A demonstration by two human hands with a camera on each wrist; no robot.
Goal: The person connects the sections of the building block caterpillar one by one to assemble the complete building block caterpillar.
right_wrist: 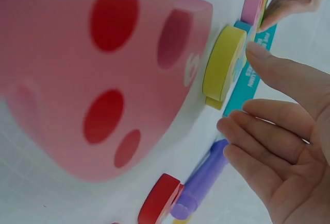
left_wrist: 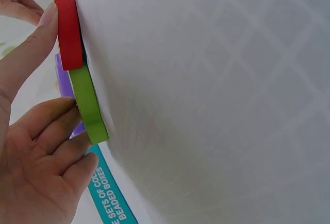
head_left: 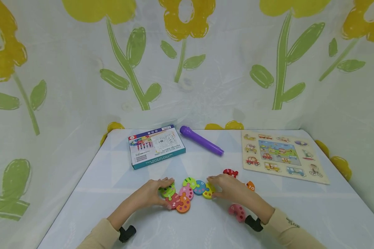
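Joined numbered pieces form a caterpillar puzzle (head_left: 186,193) lying on the table, from a smiling green head (head_left: 168,191) through red, orange, pink, green and blue to a yellow piece (head_left: 207,191). My left hand (head_left: 152,193) holds its head end, thumb against the red piece (left_wrist: 69,33) and fingertips at the green head's far edge. At the other end, my right hand (head_left: 227,186) spreads around the yellow piece. In the right wrist view its thumb is right by the yellow piece (right_wrist: 221,69), with the fingers stretched out and apart from it.
Loose pieces lie on the right: a red one (head_left: 230,172), an orange one (head_left: 251,186) and a pink one (head_left: 237,211). Farther back are a flat box (head_left: 157,147), a purple microphone-shaped stick (head_left: 202,141) and a wooden vehicle puzzle board (head_left: 280,155).
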